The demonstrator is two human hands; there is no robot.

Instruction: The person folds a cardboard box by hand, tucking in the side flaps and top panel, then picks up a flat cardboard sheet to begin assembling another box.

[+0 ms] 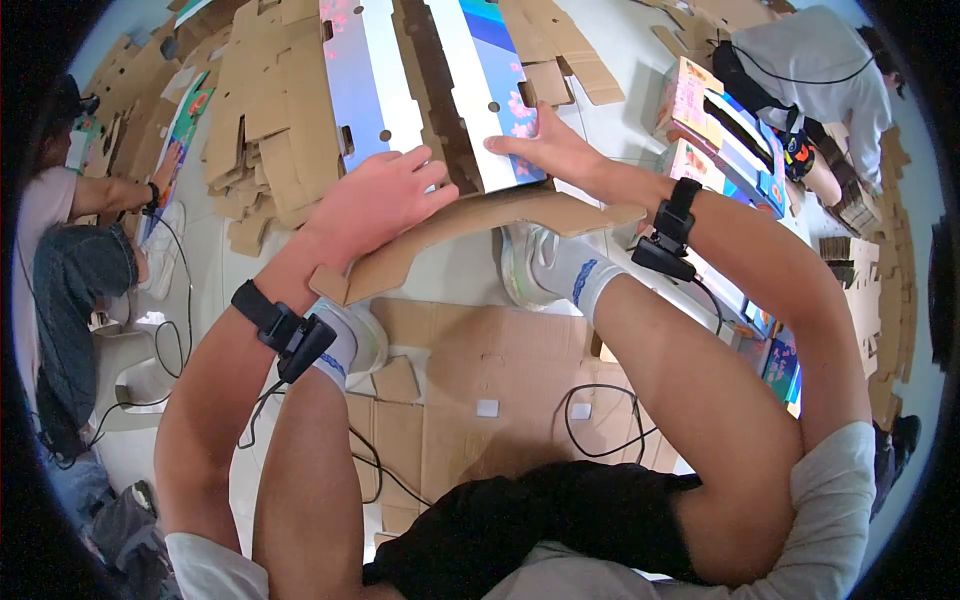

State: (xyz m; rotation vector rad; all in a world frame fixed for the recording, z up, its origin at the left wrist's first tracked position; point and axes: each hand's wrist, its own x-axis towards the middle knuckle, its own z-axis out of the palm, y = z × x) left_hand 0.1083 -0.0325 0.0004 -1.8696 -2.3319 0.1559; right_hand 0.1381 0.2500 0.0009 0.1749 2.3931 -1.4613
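A long cardboard box (465, 95) with white, blue and pink floral printing stands in front of me, its top open along a brown gap. My left hand (385, 195) lies at the near left corner of the box, its fingers curled over the near edge; what they hold, if anything, is hidden. My right hand (545, 150) rests on the near right corner with thumb and fingers spread. A bent brown cardboard flap (470, 222) sticks out from the near end, below both hands. Black wrist devices are strapped to both forearms.
Flattened brown cardboard (285, 110) is piled at the left. Printed boxes (725, 130) stand at the right. A brown sheet (500, 370) lies on the floor between my legs, with black cables (640, 415). A person (85, 220) sits at the left, another person (815, 70) at the upper right.
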